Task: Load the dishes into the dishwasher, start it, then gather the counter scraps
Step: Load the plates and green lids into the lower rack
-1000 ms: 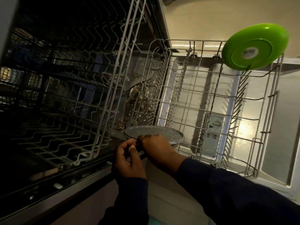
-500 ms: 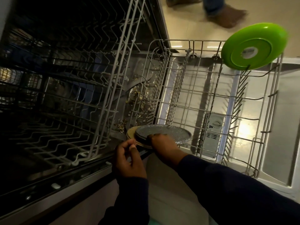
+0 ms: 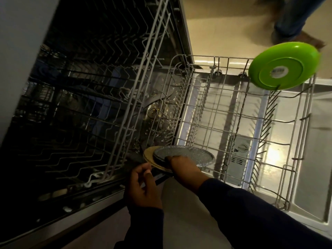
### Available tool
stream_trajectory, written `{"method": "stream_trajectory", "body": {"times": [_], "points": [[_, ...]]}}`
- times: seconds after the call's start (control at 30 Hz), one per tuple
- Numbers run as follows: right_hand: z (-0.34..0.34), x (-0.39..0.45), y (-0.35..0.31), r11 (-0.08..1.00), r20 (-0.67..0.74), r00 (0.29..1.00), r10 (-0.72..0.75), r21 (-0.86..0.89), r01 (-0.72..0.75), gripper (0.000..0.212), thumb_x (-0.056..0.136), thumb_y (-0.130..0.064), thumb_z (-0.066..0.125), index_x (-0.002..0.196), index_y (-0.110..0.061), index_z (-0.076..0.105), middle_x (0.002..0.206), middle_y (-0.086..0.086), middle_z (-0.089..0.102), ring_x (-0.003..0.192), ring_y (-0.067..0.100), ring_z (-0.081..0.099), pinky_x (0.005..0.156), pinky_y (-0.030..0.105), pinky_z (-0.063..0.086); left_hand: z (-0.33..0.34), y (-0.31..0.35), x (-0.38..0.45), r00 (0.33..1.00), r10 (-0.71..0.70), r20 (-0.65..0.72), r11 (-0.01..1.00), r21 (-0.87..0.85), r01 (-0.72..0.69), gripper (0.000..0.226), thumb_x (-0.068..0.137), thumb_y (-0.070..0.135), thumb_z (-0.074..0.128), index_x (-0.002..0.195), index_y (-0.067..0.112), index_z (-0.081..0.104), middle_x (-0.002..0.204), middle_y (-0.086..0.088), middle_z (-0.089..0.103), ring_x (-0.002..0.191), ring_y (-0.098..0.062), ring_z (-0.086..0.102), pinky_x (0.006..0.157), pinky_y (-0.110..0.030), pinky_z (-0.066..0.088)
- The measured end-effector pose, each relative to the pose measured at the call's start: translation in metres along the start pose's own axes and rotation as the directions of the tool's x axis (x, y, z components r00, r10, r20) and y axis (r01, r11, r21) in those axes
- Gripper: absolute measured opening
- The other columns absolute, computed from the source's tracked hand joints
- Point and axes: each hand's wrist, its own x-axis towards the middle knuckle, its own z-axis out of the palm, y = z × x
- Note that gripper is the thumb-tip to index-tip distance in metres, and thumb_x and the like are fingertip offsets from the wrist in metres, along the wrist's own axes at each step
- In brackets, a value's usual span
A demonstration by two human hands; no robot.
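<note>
My right hand (image 3: 183,168) grips a grey speckled plate (image 3: 190,155) by its near rim, held flat over the near-left corner of the pulled-out lower rack (image 3: 233,112). A tan plate (image 3: 148,156) shows under it on the left, and my left hand (image 3: 142,187) pinches that plate's near edge with thumb and finger. A green plate (image 3: 283,67) stands on edge in the rack's far right corner.
The upper rack (image 3: 125,87) is slid out to the left, above the dark tub, where bits of food (image 3: 161,112) lie on the floor. The open door (image 3: 314,159) lies under the lower rack, with the detergent dispenser (image 3: 237,159). Another person's leg (image 3: 294,20) crosses the floor beyond.
The grey plate has slid to the right off the tan plate, which now shows beneath it. My left hand has drawn back slightly. A person's leg has come into view on the floor.
</note>
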Motion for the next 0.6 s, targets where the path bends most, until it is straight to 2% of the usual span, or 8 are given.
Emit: {"method": "stream_trajectory", "body": {"times": [0.07, 0.17, 0.33, 0.5, 0.6], "points": [[0.002, 0.004, -0.006, 0.999, -0.050, 0.998, -0.033, 0.016, 0.034, 0.032, 0.094, -0.010, 0.048, 0.127, -0.011, 0.052, 0.121, 0.011, 0.060, 0.105, 0.026, 0.060, 0.087, 0.033, 0.048, -0.001, 0.001, -0.001, 1.000, -0.019, -0.004, 1.000, -0.004, 0.019, 0.022, 0.066, 0.049, 0.040, 0.078, 0.039, 0.055, 0.087, 0.018, 0.060, 0.083, -0.005, 0.059, 0.071, -0.013, 0.042], [0.006, 0.014, -0.013, 0.997, -0.049, 0.996, -0.078, -0.007, 0.078, 0.033, 0.093, -0.010, 0.050, 0.126, -0.010, 0.052, 0.119, 0.011, 0.061, 0.103, 0.028, 0.061, 0.087, 0.038, 0.051, -0.001, 0.001, -0.001, 1.000, -0.031, -0.005, 1.000, -0.005, 0.031, 0.023, 0.065, 0.050, 0.038, 0.078, 0.039, 0.054, 0.086, 0.018, 0.060, 0.084, -0.001, 0.057, 0.068, -0.001, 0.041], [0.007, 0.020, -0.007, 0.999, -0.026, 0.999, -0.024, 0.038, 0.025, 0.027, 0.094, -0.010, 0.047, 0.120, -0.009, 0.055, 0.115, 0.013, 0.062, 0.101, 0.029, 0.061, 0.086, 0.039, 0.051, -0.003, -0.007, 0.000, 0.999, -0.038, -0.014, 0.999, -0.019, 0.038, 0.022, 0.065, 0.047, 0.040, 0.076, 0.037, 0.056, 0.084, 0.009, 0.063, 0.082, -0.003, 0.059, 0.073, -0.014, 0.044], [0.011, 0.020, -0.006, 0.999, -0.007, 1.000, -0.023, 0.049, 0.023, 0.027, 0.094, -0.012, 0.048, 0.120, -0.009, 0.054, 0.113, 0.012, 0.061, 0.098, 0.027, 0.060, 0.085, 0.037, 0.050, -0.001, -0.010, 0.002, 0.998, -0.059, -0.012, 0.997, -0.054, 0.059, 0.021, 0.066, 0.046, 0.042, 0.078, 0.037, 0.056, 0.083, 0.010, 0.062, 0.077, 0.013, 0.059, 0.067, 0.000, 0.043], [0.010, 0.018, -0.006, 0.998, -0.008, 1.000, -0.021, 0.058, 0.021, 0.030, 0.095, -0.013, 0.048, 0.124, -0.009, 0.051, 0.116, 0.012, 0.059, 0.101, 0.026, 0.059, 0.088, 0.036, 0.049, 0.001, -0.007, 0.002, 0.997, -0.074, -0.018, 0.996, -0.056, 0.072, 0.018, 0.067, 0.045, 0.044, 0.078, 0.036, 0.055, 0.085, 0.007, 0.062, 0.080, 0.006, 0.060, 0.067, 0.001, 0.042]]}}
